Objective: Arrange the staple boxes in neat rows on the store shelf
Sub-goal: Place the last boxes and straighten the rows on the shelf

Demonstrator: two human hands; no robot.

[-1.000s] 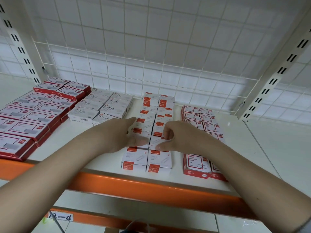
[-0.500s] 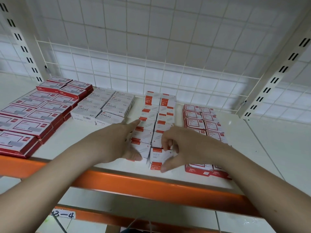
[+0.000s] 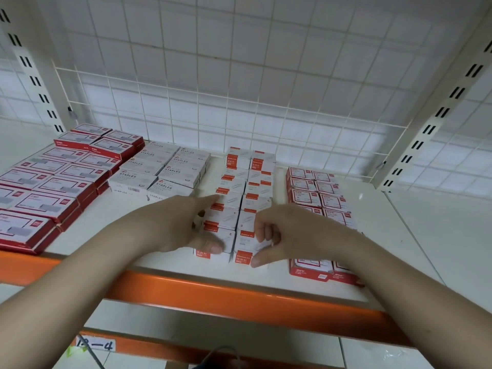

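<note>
Two columns of small white-and-orange staple boxes [image 3: 234,187] run front to back in the middle of the white shelf [image 3: 170,259]. My left hand [image 3: 181,225] lies along the left column's side, index finger stretched forward, thumb resting on the front-left box [image 3: 229,237]. My right hand [image 3: 285,233] holds the front-right box [image 3: 245,247], with its fingers curled over the top and its thumb at the front edge. The two front boxes sit side by side, touching the boxes behind them.
White STAPLES boxes [image 3: 165,169] stand left of the columns, and larger red boxes [image 3: 53,187] fill the far left. Red-and-white boxes [image 3: 319,198] line up on the right, partly hidden by my right arm. An orange rail [image 3: 239,296] edges the shelf; a wire grid [image 3: 239,102] backs it.
Both hands drew back from lying flat on the columns to the front pair of boxes. My right fingers curled onto the front-right box, and the front pair closed up against the rows behind.
</note>
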